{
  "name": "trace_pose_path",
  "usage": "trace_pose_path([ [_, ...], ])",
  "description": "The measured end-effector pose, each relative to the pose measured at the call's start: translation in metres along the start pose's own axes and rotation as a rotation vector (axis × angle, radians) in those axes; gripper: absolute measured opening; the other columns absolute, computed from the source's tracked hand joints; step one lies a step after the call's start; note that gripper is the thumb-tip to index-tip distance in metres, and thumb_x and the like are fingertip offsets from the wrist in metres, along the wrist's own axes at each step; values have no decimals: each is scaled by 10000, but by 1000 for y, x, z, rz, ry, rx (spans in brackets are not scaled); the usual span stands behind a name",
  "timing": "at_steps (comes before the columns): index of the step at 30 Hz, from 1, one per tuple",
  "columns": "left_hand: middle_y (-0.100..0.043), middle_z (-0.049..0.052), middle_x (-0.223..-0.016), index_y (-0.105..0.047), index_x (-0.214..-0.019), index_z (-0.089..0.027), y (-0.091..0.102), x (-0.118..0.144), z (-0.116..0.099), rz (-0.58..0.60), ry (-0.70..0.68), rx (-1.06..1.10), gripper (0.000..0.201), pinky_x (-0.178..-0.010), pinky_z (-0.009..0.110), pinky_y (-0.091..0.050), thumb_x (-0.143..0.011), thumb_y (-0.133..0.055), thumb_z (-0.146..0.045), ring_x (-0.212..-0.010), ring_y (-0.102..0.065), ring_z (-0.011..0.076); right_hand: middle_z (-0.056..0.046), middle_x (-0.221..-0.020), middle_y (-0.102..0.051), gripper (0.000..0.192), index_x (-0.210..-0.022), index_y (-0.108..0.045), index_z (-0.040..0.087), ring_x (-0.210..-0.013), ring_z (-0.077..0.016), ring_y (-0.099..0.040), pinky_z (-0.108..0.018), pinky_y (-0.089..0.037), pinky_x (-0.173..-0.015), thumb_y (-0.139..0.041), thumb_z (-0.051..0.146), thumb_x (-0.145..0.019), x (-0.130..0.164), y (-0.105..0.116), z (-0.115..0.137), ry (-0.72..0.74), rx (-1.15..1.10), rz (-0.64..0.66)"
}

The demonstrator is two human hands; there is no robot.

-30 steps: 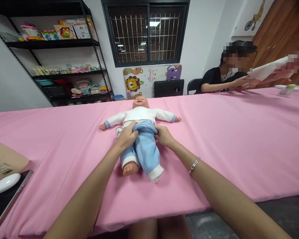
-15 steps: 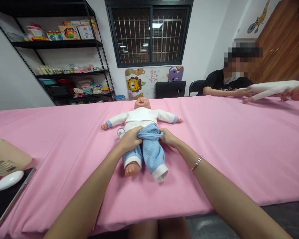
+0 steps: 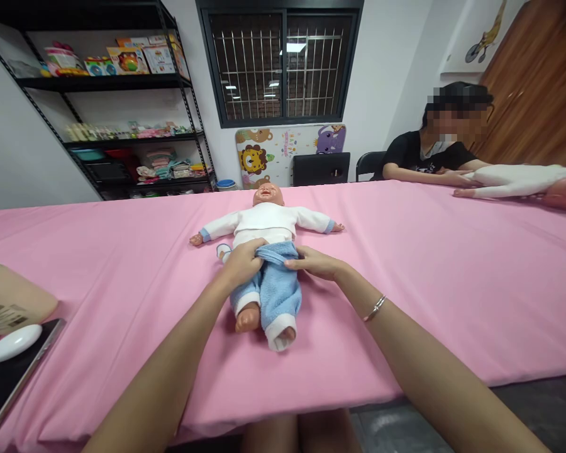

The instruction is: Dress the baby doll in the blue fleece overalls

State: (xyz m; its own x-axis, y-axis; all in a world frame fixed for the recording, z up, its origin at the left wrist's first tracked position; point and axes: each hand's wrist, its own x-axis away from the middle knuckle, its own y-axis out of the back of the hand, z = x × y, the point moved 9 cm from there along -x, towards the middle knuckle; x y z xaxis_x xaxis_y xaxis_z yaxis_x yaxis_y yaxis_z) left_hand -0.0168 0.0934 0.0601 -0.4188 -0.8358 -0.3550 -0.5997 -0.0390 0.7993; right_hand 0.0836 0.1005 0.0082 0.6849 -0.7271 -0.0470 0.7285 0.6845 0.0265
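Observation:
A baby doll (image 3: 266, 217) in a white top with blue cuffs lies on its back, head away from me, arms spread. Light blue fleece trousers (image 3: 279, 292) with white cuffs cover its legs, the waistband bunched at the hips. My left hand (image 3: 245, 259) is closed on the waistband at the left side. On the right, my right hand (image 3: 314, 261) pinches the waistband edge with thumb and fingers. One doll foot (image 3: 248, 319) sticks out of the left cuff; the other is mostly inside the right cuff. A small white and blue item (image 3: 224, 251) lies beside the left hip.
The pink tablecloth (image 3: 405, 283) spreads under everything. At the left stand a cream bottle (image 3: 16, 299), a phone (image 3: 28, 358) and a white oval object (image 3: 15, 343) on it. A co-worker (image 3: 419, 160) sits at the far right, handling another doll (image 3: 514, 179). Shelves (image 3: 104, 82) stand behind.
The right trouser leg has shifted left and the doll's foot now shows inside its cuff. My right hand has its thumb over the waistband. The co-worker's doll lies lower on the table.

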Motion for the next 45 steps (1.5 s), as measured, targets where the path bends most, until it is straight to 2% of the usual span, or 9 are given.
trace_pose_path([
  [4, -630, 16, -926, -582, -939, -188, -9, 4, 0, 235, -19, 86, 269, -794, 301, -433, -720, -560, -342, -873, -567, 205, -40, -979, -648, 382, -956, -635, 168, -932, -210, -579, -353, -450, -851, -650, 441, -689, -6, 17, -3, 28, 174, -266],
  [8, -611, 22, -1025, -590, -979, -200, -14, 6, -6, 328, -102, 111, 347, -884, 308, -409, -680, -635, -371, -991, -543, 220, -10, -782, -647, 337, -855, -654, 143, -760, -179, -585, -306, -463, -710, -607, 446, -715, -9, 23, -9, 48, 266, -315],
  [13, -613, 18, -915, -601, -830, -185, -14, 2, -7, 166, -129, 23, 132, -783, 275, -428, -727, -519, -184, -871, -561, 180, -3, -842, -656, 341, -895, -646, 161, -818, -187, -592, -303, -474, -734, -603, 451, -721, -8, 21, -9, 59, 297, -275],
  [23, -582, 22, -819, -505, -757, -203, 2, 3, -6, -161, -57, -235, 248, -669, 285, -384, -676, -360, -20, -784, -522, 179, -65, -1190, -575, 597, -1143, -548, 197, -1119, -253, -510, -433, -409, -972, -687, 491, -641, -1, 3, 6, 37, 287, -120],
  [28, -615, 31, -918, -531, -842, -206, 16, 5, 0, -315, -8, -329, 256, -774, 338, -358, -703, -406, -32, -907, -531, 211, -54, -1098, -623, 549, -1079, -594, 181, -1056, -254, -544, -417, -437, -929, -725, 431, -608, -4, -1, 9, 102, 271, -175],
  [33, -607, 78, -1040, -533, -1020, -188, 37, 9, 16, -432, 42, -384, 271, -886, 390, -310, -756, -553, -250, -1015, -502, 263, -51, -909, -671, 374, -909, -655, 145, -898, -222, -597, -363, -479, -815, -696, 392, -632, -5, 25, -7, 38, 10, -366],
  [37, -551, 121, -1181, -492, -1132, -160, 51, 13, 57, -467, 138, -187, 482, -938, 399, -322, -750, -574, -442, -1081, -482, 275, -66, -852, -669, 304, -885, -649, 144, -822, -200, -594, -347, -479, -774, -620, 356, -669, 3, 59, -21, -21, -81, -580],
  [40, -556, 125, -1187, -483, -1151, -132, 35, 11, 88, -303, 226, 180, 534, -898, 362, -398, -757, -546, -487, -1047, -528, 243, -57, -847, -660, 290, -880, -642, 143, -852, -219, -581, -381, -458, -815, -603, 303, -642, 8, 73, -13, 5, 123, -660],
  [45, -592, 86, -1173, -561, -1115, -169, 13, 13, 85, -104, 232, 572, 514, -937, 349, -402, -685, -652, -436, -1090, -523, 236, -29, -1280, -507, 514, -1160, -531, 239, -1138, -216, -483, -361, -387, -957, -591, 284, -652, 7, 51, 9, 108, 44, -454],
])
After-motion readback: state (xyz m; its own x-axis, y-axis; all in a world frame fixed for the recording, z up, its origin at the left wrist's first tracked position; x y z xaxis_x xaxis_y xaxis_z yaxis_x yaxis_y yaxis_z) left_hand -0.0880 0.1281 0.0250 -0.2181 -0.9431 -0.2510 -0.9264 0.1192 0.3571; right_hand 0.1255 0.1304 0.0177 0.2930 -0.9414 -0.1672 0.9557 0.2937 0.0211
